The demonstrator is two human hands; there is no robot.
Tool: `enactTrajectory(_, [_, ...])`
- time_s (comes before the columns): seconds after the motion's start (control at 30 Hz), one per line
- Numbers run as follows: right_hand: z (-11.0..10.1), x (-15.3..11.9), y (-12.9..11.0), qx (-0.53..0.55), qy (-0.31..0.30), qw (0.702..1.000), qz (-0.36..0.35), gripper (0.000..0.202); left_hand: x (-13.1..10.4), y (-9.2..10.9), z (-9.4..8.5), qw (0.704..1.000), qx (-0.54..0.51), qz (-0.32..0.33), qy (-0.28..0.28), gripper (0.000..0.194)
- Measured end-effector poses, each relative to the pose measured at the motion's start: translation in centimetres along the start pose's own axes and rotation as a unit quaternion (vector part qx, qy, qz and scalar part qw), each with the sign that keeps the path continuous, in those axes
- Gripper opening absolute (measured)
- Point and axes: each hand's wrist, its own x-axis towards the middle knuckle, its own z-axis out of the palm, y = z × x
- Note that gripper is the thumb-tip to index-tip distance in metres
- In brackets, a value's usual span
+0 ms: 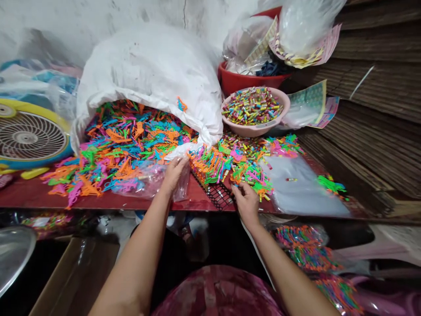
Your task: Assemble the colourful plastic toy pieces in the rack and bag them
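Note:
My left hand (176,172) rests by the left edge of a black mesh rack (219,196), next to a crumpled clear plastic bag (154,177); its fingers are pressed together and what they hold, if anything, is hidden. A row of colourful plastic toy guns (212,164) stands packed on the rack, between my hands. At the rack's right side my right hand (246,202) has thumb and fingers pinched near some loose green and orange toys (255,175). Anything in that pinch is too small to make out.
A white sack (151,66) spills a heap of toy pieces (131,131) at the left, beside a yellow-and-blue fan (26,136). Behind at right are a pink bowl (284,103) of small capsules and a red basin (226,81). Flat clear bags (302,188) lie on the right.

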Motion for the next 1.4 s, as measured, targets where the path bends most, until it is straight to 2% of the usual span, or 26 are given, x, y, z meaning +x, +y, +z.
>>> enactTrajectory(0.13, [0.1,0.5,-0.3,0.007,-0.008,1.0,0.02,0.025,-1.3,-0.5,-1.2,1.0,0.025,0.002,0.012,0.038])
enactTrajectory(0.2, [0.2,0.9,-0.5,0.004,-0.018,1.0,0.015,0.025,-1.1,-0.6,-1.4,1.0,-0.017,-0.001,-0.003,0.055])
enactTrajectory(0.27, [0.4,1.3,-0.5,-0.001,-0.018,1.0,0.003,0.025,-0.4,-0.6,-1.2,0.997,-0.064,-0.01,-0.044,0.072])
enactTrajectory(0.3, [0.5,1.6,-0.5,-0.002,-0.015,1.0,0.001,0.026,0.0,-0.6,-1.0,0.994,-0.082,-0.019,-0.068,0.074])
enactTrajectory(0.37, [0.8,2.0,-0.5,0.006,-0.008,1.0,0.009,0.028,0.4,-0.5,-0.5,0.99,-0.1,-0.037,-0.094,0.069])
enactTrajectory(0.43, [1.0,2.4,-0.5,0.019,-0.009,1.0,0.023,0.029,0.3,-0.6,-0.2,0.99,-0.101,-0.044,-0.093,0.06])
enactTrajectory(0.57, [1.3,3.0,-0.4,0.041,-0.002,0.999,0.031,0.028,-1.4,-0.8,-1.2,0.994,-0.065,-0.035,-0.081,0.054])
enactTrajectory(0.67, [1.5,3.2,-0.4,0.019,0.016,1.0,0.017,0.027,-3.5,-0.8,-2.4,0.999,0.006,-0.011,-0.043,0.054])
enactTrajectory(0.77, [1.7,3.5,-0.3,-0.007,0.019,1.0,0.001,0.028,-6.3,-1.2,-3.1,0.995,0.09,0.019,0.04,0.057])
enactTrajectory(0.87, [1.4,3.5,-0.4,0.004,0.003,1.0,-0.013,0.027,-9.6,-1.5,-2.8,0.97,0.19,0.021,0.153,0.064])
enactTrajectory(0.97, [0.7,2.9,-0.9,0.011,-0.004,1.0,-0.023,0.029,-12.5,-1.5,-2.0,0.945,0.242,0.025,0.217,0.063])
enactTrajectory(1.07, [0.1,1.8,-1.5,0.043,-0.038,0.998,0.008,0.03,-13.9,-1.3,-1.7,0.941,0.249,0.02,0.227,0.06])
enactTrajectory(1.2, [0.5,0.4,-2.3,0.098,-0.095,0.989,0.058,0.026,-14.0,-1.5,-2.1,0.956,0.208,0.024,0.206,0.058])
enactTrajectory(1.4, [1.6,0.1,-2.8,0.055,-0.122,0.991,0.03,0.019,-14.1,-1.7,-2.3,0.966,0.18,0.038,0.181,0.057])
